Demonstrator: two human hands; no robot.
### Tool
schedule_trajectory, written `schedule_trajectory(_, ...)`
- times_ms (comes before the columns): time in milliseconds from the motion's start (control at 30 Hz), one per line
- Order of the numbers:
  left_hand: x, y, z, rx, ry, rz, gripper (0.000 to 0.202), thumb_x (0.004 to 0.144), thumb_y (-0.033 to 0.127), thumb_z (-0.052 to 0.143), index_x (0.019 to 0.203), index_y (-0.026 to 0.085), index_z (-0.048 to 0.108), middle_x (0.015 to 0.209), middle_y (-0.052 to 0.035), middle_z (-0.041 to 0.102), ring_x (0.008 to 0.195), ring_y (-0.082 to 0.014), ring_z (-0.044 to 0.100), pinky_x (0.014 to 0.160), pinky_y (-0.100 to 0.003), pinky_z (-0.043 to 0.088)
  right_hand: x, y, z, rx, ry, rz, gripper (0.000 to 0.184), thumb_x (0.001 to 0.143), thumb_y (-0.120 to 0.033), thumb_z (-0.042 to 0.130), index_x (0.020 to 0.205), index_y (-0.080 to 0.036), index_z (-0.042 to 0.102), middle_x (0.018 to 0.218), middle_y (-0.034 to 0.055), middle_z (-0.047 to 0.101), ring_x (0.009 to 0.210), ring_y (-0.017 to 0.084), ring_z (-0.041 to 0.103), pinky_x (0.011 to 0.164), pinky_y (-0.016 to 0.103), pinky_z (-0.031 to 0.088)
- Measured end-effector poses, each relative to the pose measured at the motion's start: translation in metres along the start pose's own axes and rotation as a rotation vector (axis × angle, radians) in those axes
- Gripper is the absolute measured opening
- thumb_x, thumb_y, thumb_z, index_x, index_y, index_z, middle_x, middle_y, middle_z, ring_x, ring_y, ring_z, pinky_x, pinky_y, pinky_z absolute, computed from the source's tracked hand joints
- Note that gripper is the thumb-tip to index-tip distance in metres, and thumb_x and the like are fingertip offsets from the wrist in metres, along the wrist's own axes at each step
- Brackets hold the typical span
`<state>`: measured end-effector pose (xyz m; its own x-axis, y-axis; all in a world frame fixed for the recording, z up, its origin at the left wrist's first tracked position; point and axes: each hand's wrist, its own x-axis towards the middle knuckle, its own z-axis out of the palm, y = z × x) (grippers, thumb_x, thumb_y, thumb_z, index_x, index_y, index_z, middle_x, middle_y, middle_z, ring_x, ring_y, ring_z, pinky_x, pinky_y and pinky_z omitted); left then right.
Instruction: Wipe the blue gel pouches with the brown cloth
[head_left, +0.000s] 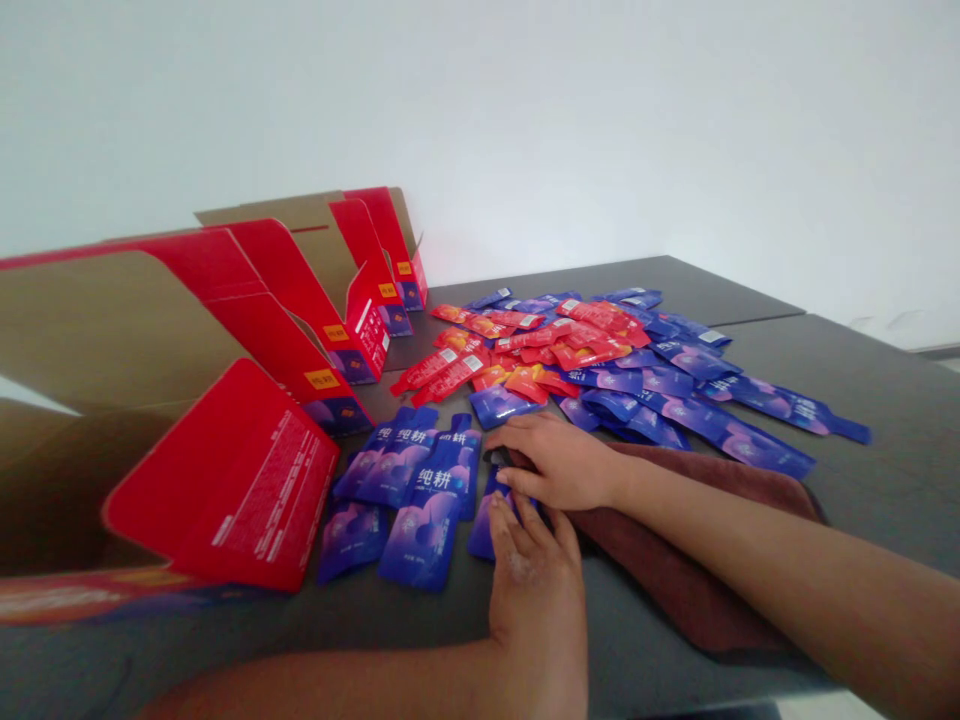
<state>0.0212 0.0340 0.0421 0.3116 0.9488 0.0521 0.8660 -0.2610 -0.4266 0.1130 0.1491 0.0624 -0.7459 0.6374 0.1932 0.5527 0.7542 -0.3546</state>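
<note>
A blue-purple pouch (482,535) lies on the table, partly hidden under both hands. My left hand (534,575) presses its fingers onto this pouch and holds it down. Just above, my right hand (559,462) grips the corner of a brown cloth (697,560) against the top of the same pouch. The rest of the cloth spreads to the right beneath my right forearm. To the left of my hands, several blue pouches (426,525) lie face up, overlapping one another.
A heap of red pouches (592,335) and blue pouches (739,440) covers the table beyond my hands. Open red cardboard boxes (247,480) stand in a row on the left. A white wall (480,130) rises behind the dark table (885,440).
</note>
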Motion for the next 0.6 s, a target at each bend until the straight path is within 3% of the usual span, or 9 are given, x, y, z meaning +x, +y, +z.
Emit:
schedule_trajectory(300, -0.0029, -0.0023, -0.0019, -0.005, 0.044, 0.014, 0.041, 0.086, 0.025, 0.058, 0.125, 0.014, 0.061, 0.118, -0.027, 0.065, 0.11, -0.0366, 0.061, 0.095, -0.047, 0.051, 0.0, 0.0, -0.0001, -0.001, -0.002, 0.005, 0.036, 0.088, -0.033, 0.055, 0.12, -0.017, 0.06, 0.108, 0.0109, 0.065, 0.103, 0.025, 0.06, 0.093, 0.041, 0.041)
schedule_trajectory(600, 0.0022, -0.005, -0.009, 0.011, -0.031, 0.057, 0.041, 0.087, 0.02, 0.054, 0.128, 0.015, 0.058, 0.119, -0.0256, 0.066, 0.11, -0.0343, 0.062, 0.095, -0.048, 0.051, -0.0003, 0.001, 0.0001, 0.007, -0.001, -0.013, 0.036, 0.087, -0.033, 0.056, 0.12, -0.017, 0.06, 0.103, 0.0109, 0.066, 0.098, 0.024, 0.06, 0.088, 0.04, 0.042)
